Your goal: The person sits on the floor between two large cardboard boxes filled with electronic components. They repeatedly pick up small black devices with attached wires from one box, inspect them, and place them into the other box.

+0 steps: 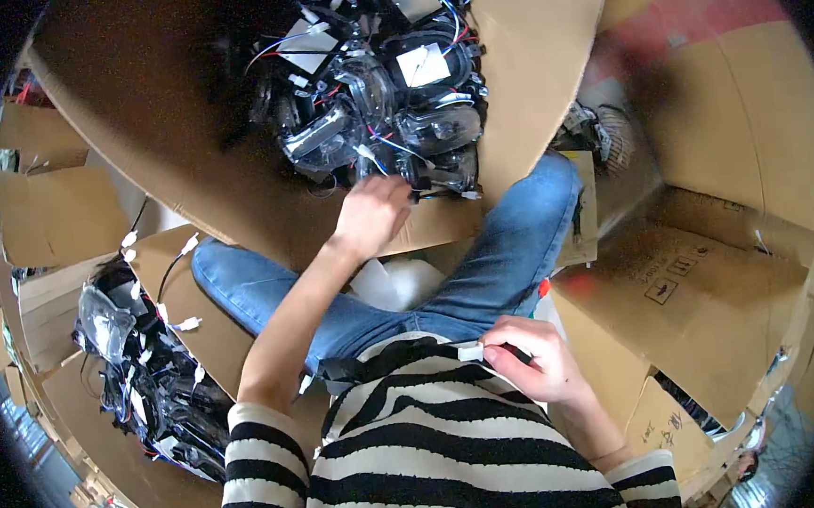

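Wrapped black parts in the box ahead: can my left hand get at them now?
Probably yes: your left hand is at the near side of the cardboard box, by the wrapped black parts, with nothing visibly between.

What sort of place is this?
Likely a workshop or warehouse packing area: a large open brown cardboard box holds black-and-clear wired plastic units, and more brown cardboard cartons stand left and right.
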The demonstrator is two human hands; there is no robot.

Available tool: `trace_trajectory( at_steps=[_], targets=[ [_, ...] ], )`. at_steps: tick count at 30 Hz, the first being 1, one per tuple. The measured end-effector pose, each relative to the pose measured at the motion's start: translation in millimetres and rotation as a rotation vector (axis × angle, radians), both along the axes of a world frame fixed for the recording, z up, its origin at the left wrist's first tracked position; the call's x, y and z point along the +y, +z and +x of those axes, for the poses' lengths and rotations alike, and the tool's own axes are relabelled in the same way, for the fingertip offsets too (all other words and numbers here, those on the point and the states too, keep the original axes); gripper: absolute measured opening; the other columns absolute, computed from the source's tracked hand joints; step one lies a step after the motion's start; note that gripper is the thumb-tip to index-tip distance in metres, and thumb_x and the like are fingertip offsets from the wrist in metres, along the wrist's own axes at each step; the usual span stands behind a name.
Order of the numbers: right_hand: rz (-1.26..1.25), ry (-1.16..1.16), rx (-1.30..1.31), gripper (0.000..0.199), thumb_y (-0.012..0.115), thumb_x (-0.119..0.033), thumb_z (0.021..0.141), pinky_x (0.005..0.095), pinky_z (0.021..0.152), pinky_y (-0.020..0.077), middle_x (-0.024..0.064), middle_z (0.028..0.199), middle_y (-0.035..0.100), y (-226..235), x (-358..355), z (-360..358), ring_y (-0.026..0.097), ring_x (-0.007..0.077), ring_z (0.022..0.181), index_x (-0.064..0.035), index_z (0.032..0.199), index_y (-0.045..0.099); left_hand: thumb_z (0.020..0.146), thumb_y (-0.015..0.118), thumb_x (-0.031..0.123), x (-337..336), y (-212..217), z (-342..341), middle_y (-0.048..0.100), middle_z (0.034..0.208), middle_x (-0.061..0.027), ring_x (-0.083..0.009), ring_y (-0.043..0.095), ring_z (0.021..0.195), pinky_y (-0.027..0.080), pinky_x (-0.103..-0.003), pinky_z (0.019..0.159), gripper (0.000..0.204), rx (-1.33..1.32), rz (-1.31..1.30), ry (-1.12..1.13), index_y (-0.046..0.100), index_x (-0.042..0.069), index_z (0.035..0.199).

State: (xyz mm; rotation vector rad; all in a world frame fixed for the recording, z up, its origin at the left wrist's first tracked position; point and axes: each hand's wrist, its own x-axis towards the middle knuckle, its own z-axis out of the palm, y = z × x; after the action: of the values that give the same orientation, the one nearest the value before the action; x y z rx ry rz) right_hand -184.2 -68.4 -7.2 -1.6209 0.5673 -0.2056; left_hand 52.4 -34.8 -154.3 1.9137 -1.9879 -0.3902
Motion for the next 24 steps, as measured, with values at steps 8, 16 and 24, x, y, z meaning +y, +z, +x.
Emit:
trace_trajectory(
  at_steps=[8, 16, 24],
  targets=[
    [0.032, -0.034, 0.035, 0.004, 0.052, -0.003, 0.074, 0.0292, 0.049, 0.0379, 0.0096, 0.063, 0.05, -12.0, -5.3, -2.3, 0.049, 0.0212, 0.054, -0.0006, 0.078, 0.054, 0.064, 0.06, 0.029, -32.8, -59.2, 6.0, 0.05, 0.095, -0.0091, -0.0225, 0.044, 0.101, 0.025, -0.044, 0.094, 0.034, -0.412, 0.408, -0.103, 0.056, 0.007, 0.089],
    [0.057, 0.005, 0.068, 0.004, 0.052, -0.002, 0.074, 0.0281, 0.051, 0.039, 0.01, 0.065, 0.052, -14.0, -15.9, -0.6, 0.051, 0.0196, 0.055, 0.0008, 0.077, 0.054, 0.071, 0.051, 0.024, -38.9, -67.0, -10.3, 0.054, 0.092, -0.0064, -0.0258, 0.042, 0.101, 0.009, -0.047, 0.1, 0.021, -0.682, 0.546, -0.132, 0.064, 0.011, 0.082],
    [-0.037, 0.046, 0.204, 0.007, 0.054, -0.005, 0.073, 0.03, 0.058, 0.042, 0.0124, 0.07, 0.055, -24.9, -10.8, 10.0, 0.054, 0.0237, 0.064, -0.0002, 0.078, 0.056, 0.073, 0.047, 0.019, -32.5, -6.1, 9.0, 0.057, 0.064, -0.0133, -0.028, 0.058, 0.062, 0.046, -0.041, 0.064, 0.018, 0.01, 0.429, 0.055, 0.054, 0.004, 0.079]
  ],
)
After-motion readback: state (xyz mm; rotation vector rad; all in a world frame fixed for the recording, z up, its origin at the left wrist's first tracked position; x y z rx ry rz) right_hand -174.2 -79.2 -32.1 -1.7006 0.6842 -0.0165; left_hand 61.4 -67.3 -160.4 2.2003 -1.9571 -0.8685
